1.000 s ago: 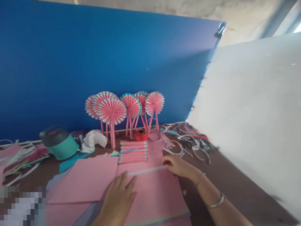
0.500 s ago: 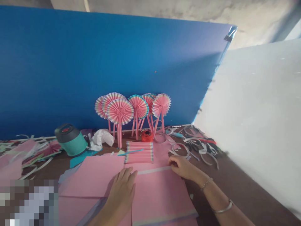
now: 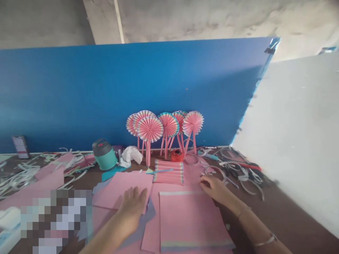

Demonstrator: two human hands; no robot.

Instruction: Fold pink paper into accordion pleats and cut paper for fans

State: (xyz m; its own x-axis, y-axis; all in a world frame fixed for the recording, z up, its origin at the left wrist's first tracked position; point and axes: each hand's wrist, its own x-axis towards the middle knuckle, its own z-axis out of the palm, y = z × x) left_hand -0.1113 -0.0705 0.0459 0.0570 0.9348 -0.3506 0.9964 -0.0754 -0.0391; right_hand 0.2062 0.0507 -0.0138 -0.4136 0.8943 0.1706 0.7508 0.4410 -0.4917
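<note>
A pink paper sheet (image 3: 190,218) lies in front of me, with a white strip (image 3: 180,193) along its far edge and a pale striped band along its near edge. My right hand (image 3: 215,190) is at the sheet's far right corner, fingers curled together; what they pinch is hidden. My left hand (image 3: 131,210) lies palm down with fingers spread on a pink sheet (image 3: 116,188) of the left pile. Beyond the sheets rests a pleated pink paper (image 3: 168,176) with a thin blue strip (image 3: 161,171) across it.
Round pink paper fans (image 3: 150,129) stand against the blue partition (image 3: 106,84). Nearby are a teal container (image 3: 105,157), crumpled white paper (image 3: 131,156) and a red roll (image 3: 177,155). Tape rings (image 3: 215,173) and scissors (image 3: 255,174) lie right, paper scraps (image 3: 23,180) left.
My left hand has moved left, off the strip-edged sheet onto the left pile. My right hand stays by the far right corner. The view has shifted, showing more of the left side.
</note>
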